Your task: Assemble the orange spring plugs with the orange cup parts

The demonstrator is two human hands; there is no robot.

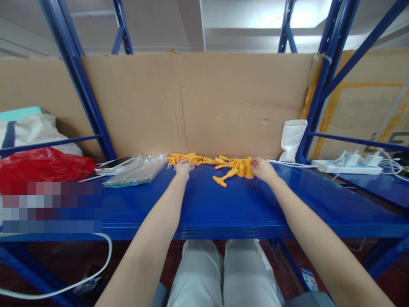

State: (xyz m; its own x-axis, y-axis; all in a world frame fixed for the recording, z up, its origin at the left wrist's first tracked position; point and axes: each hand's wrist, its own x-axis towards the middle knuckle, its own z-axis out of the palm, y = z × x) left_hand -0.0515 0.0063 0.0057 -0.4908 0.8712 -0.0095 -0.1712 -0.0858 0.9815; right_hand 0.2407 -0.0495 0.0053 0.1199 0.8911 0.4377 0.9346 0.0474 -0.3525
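A row of orange plastic pieces lies along the back of the blue shelf. At its left end, my left hand [183, 168] is closed against a heap of branched orange pieces with thin metal ends [191, 157]; whatever its fingers hold is hidden. My right hand [263, 169] is at the other end, fingers bent in at the edge of the upright orange cone-shaped pieces [241, 170], seemingly gripping one. Between the hands, several slimmer orange pieces [211, 160] lie on their sides. One orange T-shaped piece [225, 176] points out toward me.
The blue shelf [223, 209] is backed by a cardboard sheet [230, 106]. Left are a clear plastic bag [137, 171], white cables and a red bag [44, 166]. Right stand a white pouch [292, 138] and a power strip [348, 167] with plugs. Blue posts [322, 89] frame both sides.
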